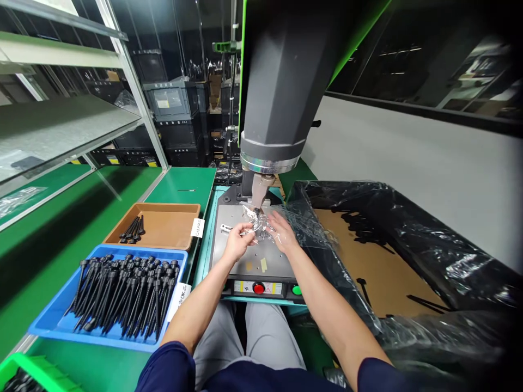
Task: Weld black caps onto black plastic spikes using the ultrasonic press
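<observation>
Crumpled clear plastic film lies between my two hands, on the metal base plate of a bench-top press. My left hand has its fingers closed on the near-left part of the film. On the other side, my right hand rests against the film with its fingers stretched out and apart. The press's pale pointed horn comes down just behind the film. A small dark piece shows at the horn's tip, mostly hidden by the glare of the film. A slotted metal bracket sits left of my left hand.
On the left, a blue tray holds many black long-stemmed parts; a brown tray holds several more. A box lined with black plastic stands right. Red and green buttons face me. The press head overhangs.
</observation>
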`<control>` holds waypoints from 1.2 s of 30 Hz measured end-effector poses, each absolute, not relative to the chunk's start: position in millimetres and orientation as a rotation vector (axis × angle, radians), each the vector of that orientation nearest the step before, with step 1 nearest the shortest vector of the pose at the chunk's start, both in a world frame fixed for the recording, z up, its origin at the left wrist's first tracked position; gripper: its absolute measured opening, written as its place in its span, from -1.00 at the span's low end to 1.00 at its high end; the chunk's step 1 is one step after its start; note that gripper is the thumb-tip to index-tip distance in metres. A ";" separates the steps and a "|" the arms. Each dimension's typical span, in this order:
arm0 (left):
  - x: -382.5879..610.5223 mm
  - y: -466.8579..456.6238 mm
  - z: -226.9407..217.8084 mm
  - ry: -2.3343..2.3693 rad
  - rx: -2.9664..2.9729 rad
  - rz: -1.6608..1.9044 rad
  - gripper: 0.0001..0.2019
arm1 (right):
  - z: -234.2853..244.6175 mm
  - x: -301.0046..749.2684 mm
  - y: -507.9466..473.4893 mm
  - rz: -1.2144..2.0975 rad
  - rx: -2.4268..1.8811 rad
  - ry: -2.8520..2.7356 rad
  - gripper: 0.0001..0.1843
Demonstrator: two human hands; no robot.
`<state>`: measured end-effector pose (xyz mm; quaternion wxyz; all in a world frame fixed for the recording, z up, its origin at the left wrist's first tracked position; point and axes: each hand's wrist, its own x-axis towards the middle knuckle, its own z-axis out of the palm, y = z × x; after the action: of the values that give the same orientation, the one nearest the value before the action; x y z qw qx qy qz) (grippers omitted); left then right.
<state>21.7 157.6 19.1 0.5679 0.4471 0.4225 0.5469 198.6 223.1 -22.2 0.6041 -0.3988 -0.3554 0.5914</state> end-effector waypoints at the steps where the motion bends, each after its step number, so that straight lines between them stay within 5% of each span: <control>1: 21.3 158.3 17.9 0.996 1.052 1.293 -0.56 | -22.7 198.3 222.7 1.375 -0.922 -0.832 -0.35; 15: 15.6 151.0 18.6 1.015 1.139 1.237 -0.61 | -54.1 201.7 180.0 1.506 -0.902 -0.762 -0.43; 36: 4.1 138.7 7.2 1.077 1.062 1.368 -0.67 | -15.5 208.0 210.9 1.457 -0.694 -0.779 -0.28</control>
<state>4.1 138.7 7.2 0.5237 0.4438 0.4498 0.5715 208.0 210.9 -15.5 0.6247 -0.3023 -0.3396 0.6348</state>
